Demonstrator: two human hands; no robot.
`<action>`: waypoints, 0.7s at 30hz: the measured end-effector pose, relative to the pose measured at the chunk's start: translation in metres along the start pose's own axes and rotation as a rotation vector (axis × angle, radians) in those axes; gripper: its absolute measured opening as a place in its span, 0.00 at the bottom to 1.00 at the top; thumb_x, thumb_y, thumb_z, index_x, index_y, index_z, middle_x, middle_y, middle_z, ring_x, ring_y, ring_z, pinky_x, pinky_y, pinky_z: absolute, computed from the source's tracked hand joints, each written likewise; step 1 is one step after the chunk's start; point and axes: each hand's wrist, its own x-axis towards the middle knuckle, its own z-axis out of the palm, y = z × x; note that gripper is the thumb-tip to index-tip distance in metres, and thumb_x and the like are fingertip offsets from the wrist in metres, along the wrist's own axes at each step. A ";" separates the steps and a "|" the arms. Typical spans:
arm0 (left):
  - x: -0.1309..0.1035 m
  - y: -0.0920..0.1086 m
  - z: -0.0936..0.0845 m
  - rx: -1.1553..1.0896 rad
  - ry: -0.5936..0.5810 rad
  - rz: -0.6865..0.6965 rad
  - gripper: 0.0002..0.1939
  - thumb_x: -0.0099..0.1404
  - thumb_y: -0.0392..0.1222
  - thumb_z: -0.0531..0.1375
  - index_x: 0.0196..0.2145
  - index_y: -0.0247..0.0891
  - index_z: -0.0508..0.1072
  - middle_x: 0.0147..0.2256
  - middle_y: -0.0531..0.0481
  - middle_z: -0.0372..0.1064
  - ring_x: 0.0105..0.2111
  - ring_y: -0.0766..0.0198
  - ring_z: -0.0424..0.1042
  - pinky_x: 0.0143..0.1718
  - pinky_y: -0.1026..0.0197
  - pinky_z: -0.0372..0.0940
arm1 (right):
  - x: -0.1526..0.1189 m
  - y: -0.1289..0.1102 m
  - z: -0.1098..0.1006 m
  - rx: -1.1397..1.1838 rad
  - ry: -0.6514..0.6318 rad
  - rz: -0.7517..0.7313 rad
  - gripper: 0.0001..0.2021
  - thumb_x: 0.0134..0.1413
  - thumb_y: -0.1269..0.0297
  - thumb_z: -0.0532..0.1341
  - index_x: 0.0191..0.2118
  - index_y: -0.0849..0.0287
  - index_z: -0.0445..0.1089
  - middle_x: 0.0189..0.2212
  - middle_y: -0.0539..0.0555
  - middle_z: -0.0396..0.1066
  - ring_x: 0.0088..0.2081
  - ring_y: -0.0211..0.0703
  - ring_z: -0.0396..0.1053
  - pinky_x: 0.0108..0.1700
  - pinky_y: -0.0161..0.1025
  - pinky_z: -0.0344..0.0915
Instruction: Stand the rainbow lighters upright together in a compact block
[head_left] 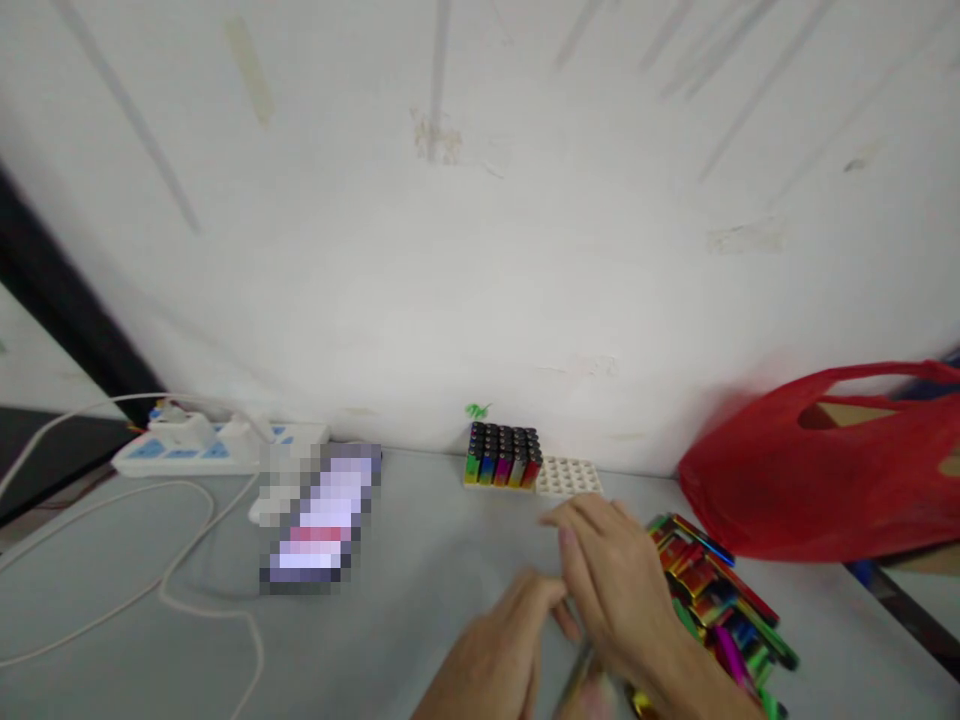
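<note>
My left hand [499, 640] is low in the middle of the view, its fingers curled and slightly blurred. Right beside it, my right hand [615, 580] is bent over with its fingers close together, near the left hand's fingertips. Whatever they hold is hidden or too smeared to name. A blurred slim shape [576, 680] shows below, between the hands. Under and right of my right forearm lies a loose pile of shiny multicoloured lighters [697, 575]. Beyond the hands, black-topped lighters [502, 455] stand upright in rows in a white holder, beside a white holder with holes [570, 477].
A red bag [810, 480] stands at the right against the white wall [480, 250]. On the left of the grey table [405, 560] are a phone [322, 520], partly pixelated, a white power strip [202, 450] and loose white cables [169, 590]. A small green thing [477, 411] sits behind the lighters.
</note>
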 end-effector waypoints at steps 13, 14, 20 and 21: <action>0.013 -0.035 -0.017 0.241 0.054 0.055 0.10 0.82 0.41 0.55 0.53 0.46 0.75 0.41 0.54 0.78 0.29 0.64 0.76 0.37 0.60 0.68 | 0.015 0.085 0.022 -0.270 -0.160 -0.012 0.06 0.70 0.74 0.68 0.41 0.55 0.77 0.40 0.58 0.78 0.44 0.56 0.73 0.45 0.46 0.68; 0.012 -0.036 -0.018 0.247 0.067 0.085 0.10 0.82 0.41 0.55 0.54 0.46 0.75 0.41 0.54 0.78 0.29 0.63 0.76 0.37 0.60 0.68 | 0.012 0.086 0.017 -0.275 -0.160 -0.022 0.07 0.69 0.74 0.69 0.40 0.55 0.76 0.39 0.57 0.77 0.43 0.56 0.73 0.44 0.47 0.67; 0.006 -0.027 -0.014 0.089 0.166 0.031 0.15 0.80 0.47 0.60 0.61 0.50 0.75 0.47 0.49 0.79 0.40 0.56 0.79 0.39 0.60 0.73 | -0.017 0.045 -0.019 -0.237 -0.063 -0.138 0.08 0.69 0.74 0.70 0.42 0.54 0.73 0.40 0.55 0.75 0.41 0.54 0.69 0.42 0.47 0.60; 0.006 -0.025 -0.013 0.009 0.188 -0.030 0.18 0.81 0.51 0.59 0.64 0.50 0.73 0.48 0.47 0.79 0.41 0.55 0.79 0.38 0.60 0.73 | -0.019 0.030 -0.021 -0.209 -0.069 -0.191 0.09 0.69 0.75 0.70 0.44 0.54 0.73 0.41 0.54 0.75 0.42 0.54 0.69 0.42 0.46 0.60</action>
